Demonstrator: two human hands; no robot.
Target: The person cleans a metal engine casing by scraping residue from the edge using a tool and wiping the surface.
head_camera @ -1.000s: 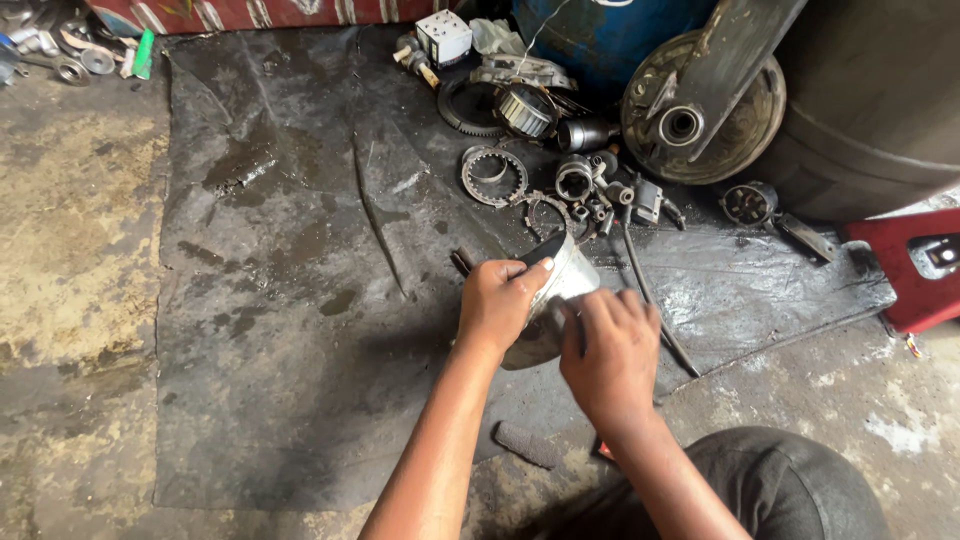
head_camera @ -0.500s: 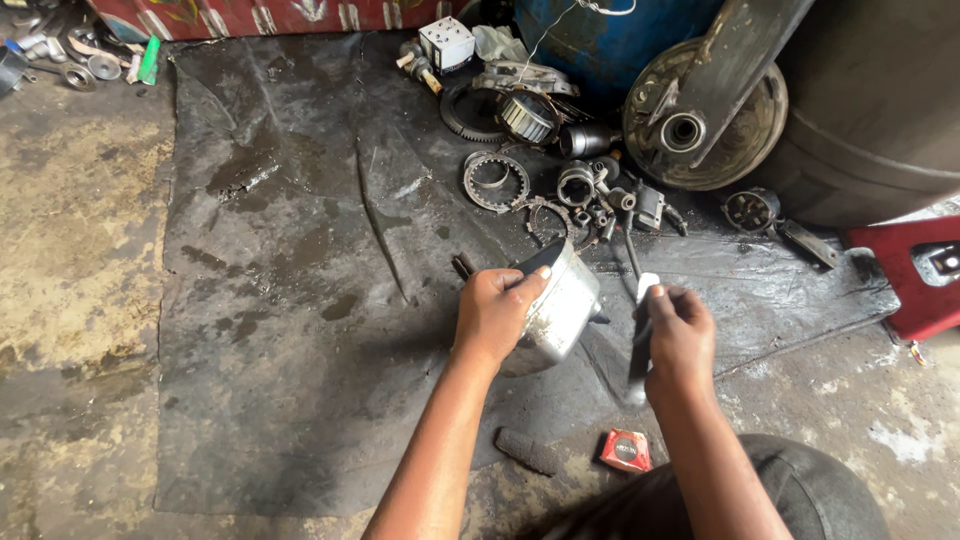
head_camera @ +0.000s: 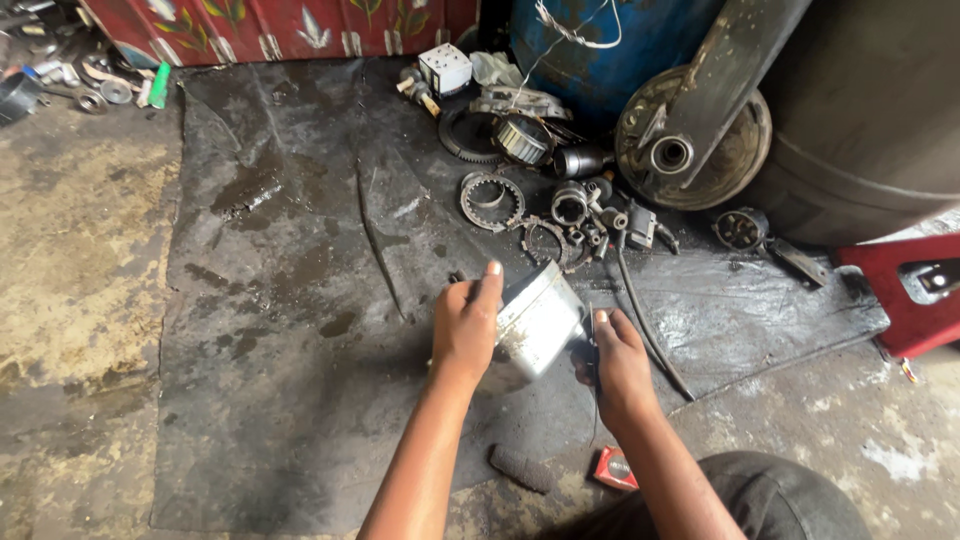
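My left hand (head_camera: pixel 466 326) grips a shiny silver metal cover (head_camera: pixel 535 322) and holds it tilted over a dark oily rubber mat (head_camera: pixel 300 300). My right hand (head_camera: pixel 618 362) is closed on a thin dark tool (head_camera: pixel 593 350) and presses against the cover's lower right edge. The tool's tip is hidden behind the cover and my fingers. Beyond the cover lie a toothed clutch ring (head_camera: pixel 488 199), a smaller ring (head_camera: pixel 545 240) and several small engine parts (head_camera: pixel 590 205).
A brake drum with a fork leg (head_camera: pixel 690 150), a blue barrel (head_camera: pixel 580 50) and a big dark tyre (head_camera: pixel 880 120) stand at the back right. A red stool (head_camera: pixel 910 290) is on the right. A small red box (head_camera: pixel 612 468) and a dark grip (head_camera: pixel 520 468) lie near my knee.
My right hand drew away to the right with the dark tool, then came back against the cover. My left hand kept hold of the cover and tilted it slightly.
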